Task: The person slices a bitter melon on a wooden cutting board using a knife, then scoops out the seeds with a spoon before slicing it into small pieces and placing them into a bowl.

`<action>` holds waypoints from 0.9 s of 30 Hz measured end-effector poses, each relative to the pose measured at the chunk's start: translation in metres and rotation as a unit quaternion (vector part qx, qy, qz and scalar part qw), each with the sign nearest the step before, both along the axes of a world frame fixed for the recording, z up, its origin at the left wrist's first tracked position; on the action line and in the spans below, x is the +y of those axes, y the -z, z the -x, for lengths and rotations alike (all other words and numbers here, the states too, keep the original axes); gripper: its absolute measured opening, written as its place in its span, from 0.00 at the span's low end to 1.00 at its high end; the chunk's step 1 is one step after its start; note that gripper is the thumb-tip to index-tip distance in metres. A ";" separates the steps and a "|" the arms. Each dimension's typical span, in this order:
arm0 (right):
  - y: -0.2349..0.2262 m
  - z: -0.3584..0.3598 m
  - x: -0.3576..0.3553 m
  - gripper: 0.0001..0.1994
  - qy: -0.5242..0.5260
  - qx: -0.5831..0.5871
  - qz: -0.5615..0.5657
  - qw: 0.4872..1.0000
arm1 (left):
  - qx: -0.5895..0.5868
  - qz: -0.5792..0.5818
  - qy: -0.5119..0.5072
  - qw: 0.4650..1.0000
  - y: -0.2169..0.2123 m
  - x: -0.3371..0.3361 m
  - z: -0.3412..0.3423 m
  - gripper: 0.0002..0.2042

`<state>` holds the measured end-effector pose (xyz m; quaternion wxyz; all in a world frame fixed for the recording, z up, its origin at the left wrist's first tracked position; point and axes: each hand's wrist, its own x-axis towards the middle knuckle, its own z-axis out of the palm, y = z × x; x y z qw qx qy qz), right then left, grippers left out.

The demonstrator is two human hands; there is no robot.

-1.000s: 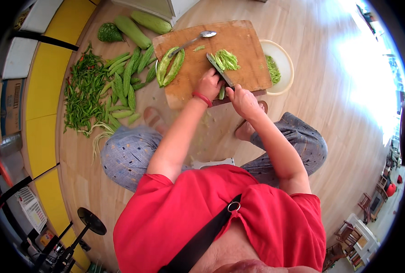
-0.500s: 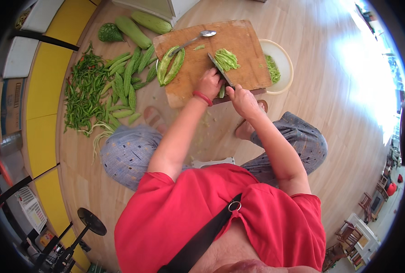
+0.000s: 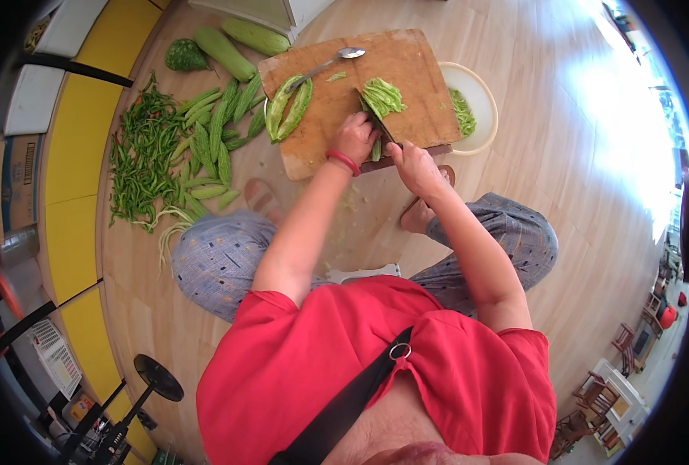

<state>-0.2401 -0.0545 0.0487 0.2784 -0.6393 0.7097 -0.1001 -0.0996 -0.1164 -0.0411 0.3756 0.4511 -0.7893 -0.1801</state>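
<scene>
My right hand (image 3: 416, 168) grips the handle of a knife (image 3: 381, 124), whose blade angles up and left over the wooden cutting board (image 3: 329, 108). Right beside the blade, my left hand (image 3: 353, 138) presses its bent fingers on a piece of bitter melon (image 3: 376, 149), mostly hidden under the hand. A heap of thin green bitter melon slices (image 3: 383, 97) lies just past the blade. Toward the board's left side rest hollowed bitter melon halves (image 3: 288, 108), with a metal spoon (image 3: 325, 65) leaning across their top end.
A pale round basin (image 3: 480, 93) with green slices sits partly under the board's right side. On the floor at left lie many green chillies (image 3: 144, 151), whole bitter melons (image 3: 220, 136), long gourds (image 3: 226, 53) and a dark round squash (image 3: 185, 56). Yellow cabinets (image 3: 73, 147) line the left.
The knife blade has tilted and shifted slightly beside my left hand. Both hands stay close to the same place, and the board sits a touch higher in view.
</scene>
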 end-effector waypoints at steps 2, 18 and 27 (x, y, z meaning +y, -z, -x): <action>-0.016 0.003 0.010 0.24 -0.006 -0.003 -0.010 1.000 | 0.021 0.001 -0.005 1.000 -0.002 0.001 0.000 0.07; -0.014 0.000 0.023 0.23 -0.031 0.020 -0.018 0.999 | -0.098 -0.082 0.089 0.988 -0.017 0.023 -0.010 0.15; 0.001 0.013 0.011 0.23 0.009 -0.025 -0.022 0.999 | -0.111 -0.125 0.138 0.976 -0.027 0.018 -0.016 0.22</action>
